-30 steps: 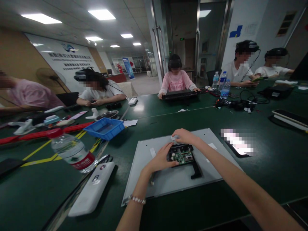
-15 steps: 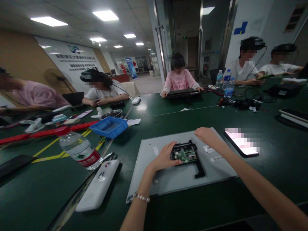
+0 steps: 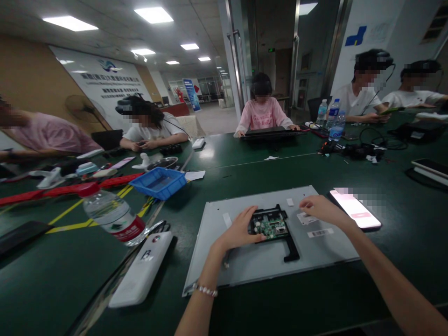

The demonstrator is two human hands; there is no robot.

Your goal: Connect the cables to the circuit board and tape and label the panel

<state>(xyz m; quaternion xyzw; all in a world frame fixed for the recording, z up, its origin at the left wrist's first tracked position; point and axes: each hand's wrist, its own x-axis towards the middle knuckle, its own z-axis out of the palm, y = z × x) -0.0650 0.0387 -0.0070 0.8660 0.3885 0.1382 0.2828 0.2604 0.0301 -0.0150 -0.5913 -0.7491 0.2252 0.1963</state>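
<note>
A flat grey metal panel point(image 3: 245, 268), like the back of a display, lies on the table. On it rests a black plastic bracket point(image 3: 291, 249) that carries a green circuit board point(image 3: 271, 227). With fingers along the bracket's far edge and the thumb on its near edge, my left hand point(image 3: 238, 231) grips it from the left. My right hand point(image 3: 324, 210) is over the panel's right part, by a printed label point(image 3: 320, 233). Its fingers are curled together, and whatever may be between them is hidden. A small white sticker point(image 3: 290, 202) shows to its left.
Right of the panel lies a lit phone point(image 3: 355, 208). On the left are a water bottle point(image 3: 114, 219), a white power bank point(image 3: 142, 270) and a blue tray point(image 3: 159, 183). Several people sit around the table; the person opposite point(image 3: 262, 112) has a dark flat panel point(image 3: 271, 134).
My right hand has moved right and a little nearer, uncovering the small white sticker at the panel's far side. My left hand keeps its grip on the bracket.
</note>
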